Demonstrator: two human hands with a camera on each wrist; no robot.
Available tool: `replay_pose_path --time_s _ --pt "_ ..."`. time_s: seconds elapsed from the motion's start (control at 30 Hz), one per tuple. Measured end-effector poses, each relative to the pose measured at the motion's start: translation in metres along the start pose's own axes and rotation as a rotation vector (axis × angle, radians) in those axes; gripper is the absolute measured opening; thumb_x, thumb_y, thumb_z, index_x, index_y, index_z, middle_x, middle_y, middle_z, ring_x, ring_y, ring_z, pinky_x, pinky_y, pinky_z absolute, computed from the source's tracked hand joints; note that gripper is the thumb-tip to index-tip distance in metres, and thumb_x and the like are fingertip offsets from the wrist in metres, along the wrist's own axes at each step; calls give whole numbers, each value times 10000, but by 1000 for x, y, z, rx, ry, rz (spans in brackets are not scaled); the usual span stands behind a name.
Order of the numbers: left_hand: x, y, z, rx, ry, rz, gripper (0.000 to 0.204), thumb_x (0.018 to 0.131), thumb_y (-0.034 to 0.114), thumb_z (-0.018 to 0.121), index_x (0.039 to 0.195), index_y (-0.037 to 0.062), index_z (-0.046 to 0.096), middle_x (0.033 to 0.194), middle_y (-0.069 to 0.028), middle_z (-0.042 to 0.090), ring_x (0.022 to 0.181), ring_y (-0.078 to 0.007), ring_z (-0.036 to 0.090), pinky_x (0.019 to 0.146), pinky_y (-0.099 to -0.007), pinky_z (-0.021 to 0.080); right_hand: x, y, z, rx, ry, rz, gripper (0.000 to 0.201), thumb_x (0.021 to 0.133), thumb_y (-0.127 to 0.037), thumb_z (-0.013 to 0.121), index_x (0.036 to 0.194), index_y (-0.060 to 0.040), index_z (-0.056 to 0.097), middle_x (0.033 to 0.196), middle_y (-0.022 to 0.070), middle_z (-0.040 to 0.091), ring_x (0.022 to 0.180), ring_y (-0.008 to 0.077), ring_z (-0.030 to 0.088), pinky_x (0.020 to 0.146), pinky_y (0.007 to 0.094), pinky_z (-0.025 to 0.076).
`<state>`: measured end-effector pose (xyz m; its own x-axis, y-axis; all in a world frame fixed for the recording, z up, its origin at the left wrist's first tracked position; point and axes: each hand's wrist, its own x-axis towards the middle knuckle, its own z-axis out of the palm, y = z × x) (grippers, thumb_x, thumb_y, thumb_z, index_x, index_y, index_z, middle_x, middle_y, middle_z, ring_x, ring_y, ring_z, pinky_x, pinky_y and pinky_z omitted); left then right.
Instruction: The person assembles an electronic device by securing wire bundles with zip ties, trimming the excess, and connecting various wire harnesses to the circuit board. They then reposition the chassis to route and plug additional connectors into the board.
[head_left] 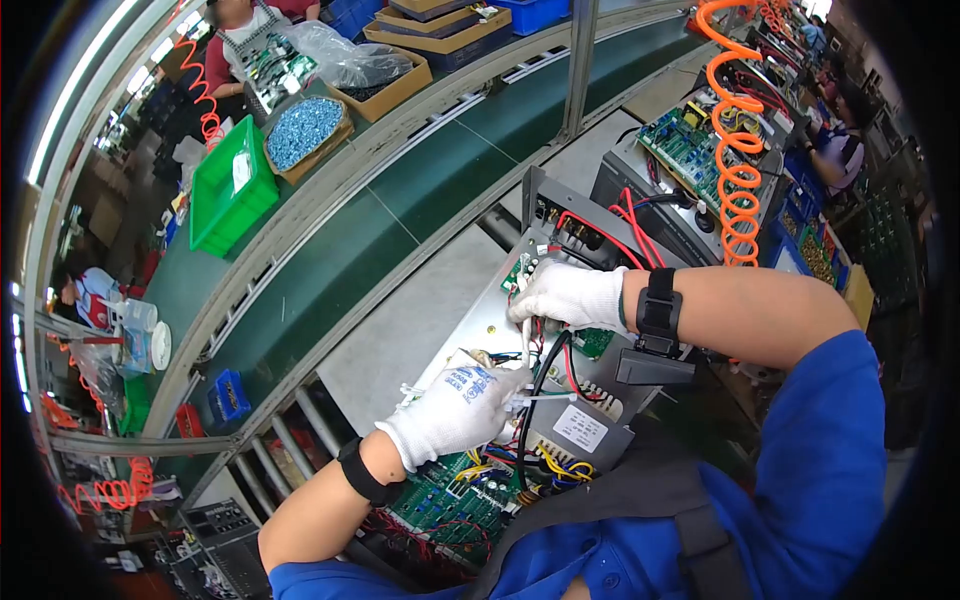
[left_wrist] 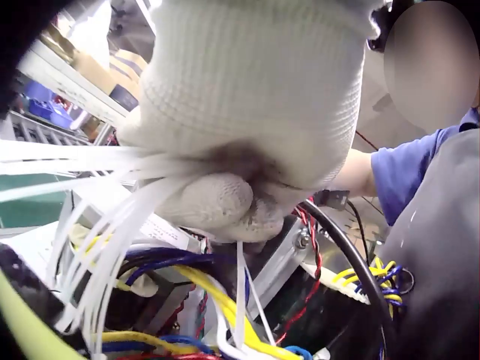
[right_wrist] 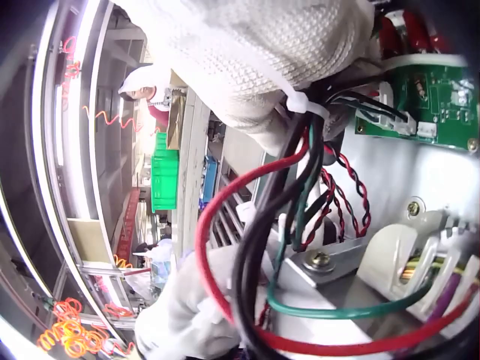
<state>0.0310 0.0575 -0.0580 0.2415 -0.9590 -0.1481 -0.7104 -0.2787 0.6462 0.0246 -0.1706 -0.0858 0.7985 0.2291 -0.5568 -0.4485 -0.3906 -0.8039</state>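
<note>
In a white knit glove, my left hand (head_left: 455, 405) grips a sheaf of white cable ties (left_wrist: 94, 255), which fan out past its curled fingers. It is low over the open metal unit (head_left: 470, 325). My right hand (head_left: 575, 293), gloved too, is farther along the unit with its fingers curled at a bundle of black, red and green wires (right_wrist: 259, 232). A single cable tie (right_wrist: 304, 105) loops round that bundle, its tail lying across the glove. Beside the wires is a small green circuit board (right_wrist: 427, 105). The right fingertips are partly hidden behind the wires.
A larger green circuit board (head_left: 450, 510) is on the near side of the unit. Another open unit (head_left: 690, 150) stands at the right, beside a hanging orange coiled hose (head_left: 738, 150). Beyond the metal rail runs a green conveyor (head_left: 340, 230) carrying a green bin (head_left: 235, 190).
</note>
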Motion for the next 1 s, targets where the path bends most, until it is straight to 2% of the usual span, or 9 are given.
replay_pose_path --time_s 0.07,0.13,0.2,0.3,0.33,0.37,0.4,0.6,1.0 --pt "-1 4 -8 -45 -38 -64 250 808 96 597 1056 67 601 843 -156 652 763 -351 647 688 -420 506 5 13 -6 -817 54 -728 187 867 -170 570 748 -56 660 647 85 623 567 193 591 538 333 456" --pt "-1 7 -24 -175 152 37 183 850 107 551 1009 51 622 814 -176 630 729 -352 638 664 -417 495 8 17 -7 -902 124 -910 195 834 -165 563 692 -50 628 636 123 590 591 251 597 561 370 460" --pt "6 18 -51 -247 190 -532 194 888 199 543 894 38 653 732 -184 627 686 -335 644 644 -403 492 -5 15 -1 -869 177 -742 85 713 -148 663 682 -72 640 627 113 588 629 270 629 563 399 466" --pt "26 -26 -53 -199 181 -622 199 872 195 554 839 30 660 671 -180 631 645 -331 636 631 -409 491 -17 -3 9 -372 167 -187 201 770 -203 625 664 -32 618 588 132 572 565 280 593 556 391 446" --pt "35 -83 -26 -185 108 -236 202 873 199 572 836 12 640 627 -120 604 607 -239 604 607 -373 482 -25 -15 12 -299 229 9 235 786 -238 622 687 -25 613 583 132 564 552 278 574 556 375 437" --pt "43 -114 -15 -162 34 155 213 875 202 591 834 -5 620 584 -61 578 569 -146 571 582 -338 473 -22 -6 14 -341 296 -5 277 772 -295 628 716 -24 623 616 142 596 565 266 578 581 370 450" --pt "57 -79 -28 -149 -183 -238 224 861 215 606 803 0 627 615 -73 620 593 -149 596 595 -342 479 -17 2 18 -292 318 9 265 802 -287 624 768 -26 642 674 143 630 610 248 596 607 382 464" --pt "63 -40 -23 -477 -22 -537 239 891 218 573 795 8 636 605 -27 595 541 -123 557 514 -308 447 -20 12 -20 -129 -129 -399 294 948 -213 505 1032 49 610 833 119 651 724 187 631 698 321 518" --pt "50 -74 -37 -389 -25 60 342 965 291 544 840 -12 640 712 -90 646 636 -180 544 624 -337 460 -27 -9 1 -433 135 19 316 885 -204 542 1158 -49 572 886 128 651 782 237 626 714 350 489"
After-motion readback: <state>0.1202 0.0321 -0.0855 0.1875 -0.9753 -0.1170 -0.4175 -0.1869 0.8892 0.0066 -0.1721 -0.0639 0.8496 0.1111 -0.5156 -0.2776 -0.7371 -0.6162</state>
